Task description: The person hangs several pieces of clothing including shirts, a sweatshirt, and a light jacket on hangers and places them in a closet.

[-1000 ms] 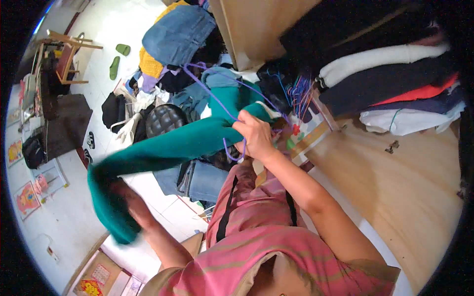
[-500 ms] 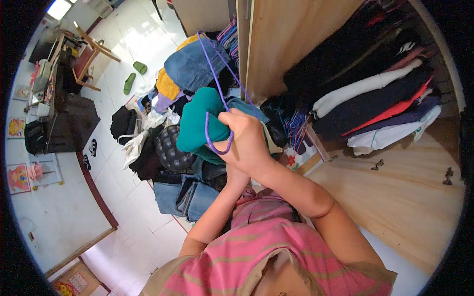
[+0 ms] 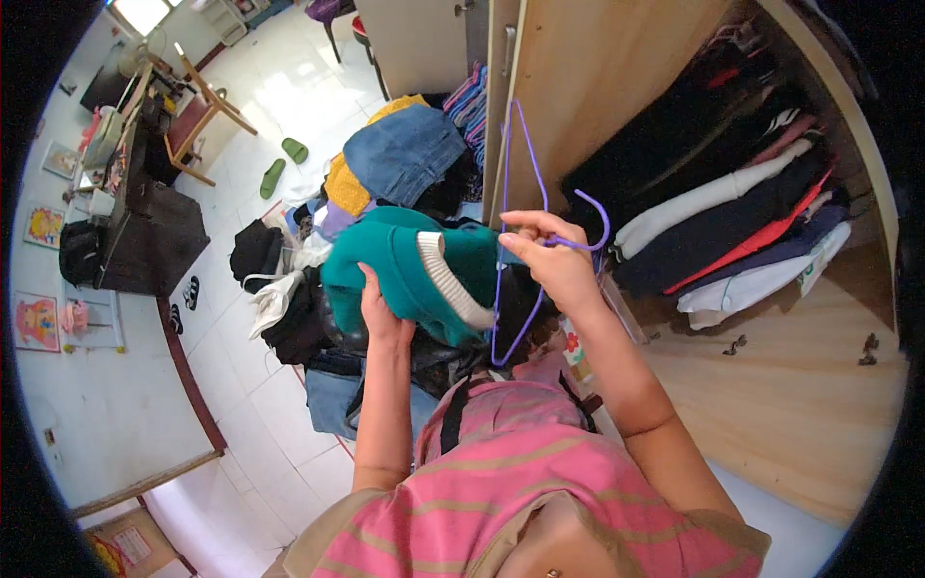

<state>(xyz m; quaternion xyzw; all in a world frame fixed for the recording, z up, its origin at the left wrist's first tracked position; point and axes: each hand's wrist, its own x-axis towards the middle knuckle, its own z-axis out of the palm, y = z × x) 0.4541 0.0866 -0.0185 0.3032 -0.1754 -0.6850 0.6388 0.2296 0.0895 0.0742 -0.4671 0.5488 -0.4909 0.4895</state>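
Note:
In front of me a green knit garment [image 3: 381,260] with a white ribbed edge lies bunched over my left hand [image 3: 385,313]. The thumb shows on top of the cloth and the other fingers are hidden beneath it. My right hand [image 3: 559,262] pinches a purple hanger [image 3: 606,220] just below its hook. The hook points right, and the hanger's long bar stands next to the garment's ribbed edge. No cloth hangs on the hanger.
Beyond my hands lies a heap of clothes with blue jeans [image 3: 405,149] and a yellow garment [image 3: 347,185]. Several hangers [image 3: 467,116] are stacked by the wardrobe door [image 3: 578,96]. Folded and hanging clothes [image 3: 732,226] fill the wardrobe at right. Green slippers [image 3: 274,178] lie on the tiles.
My hands have moved apart. The right hand has carried the hanger to the right and turned it, while the left has shifted left with the green garment, whose white ribbed edge now shows.

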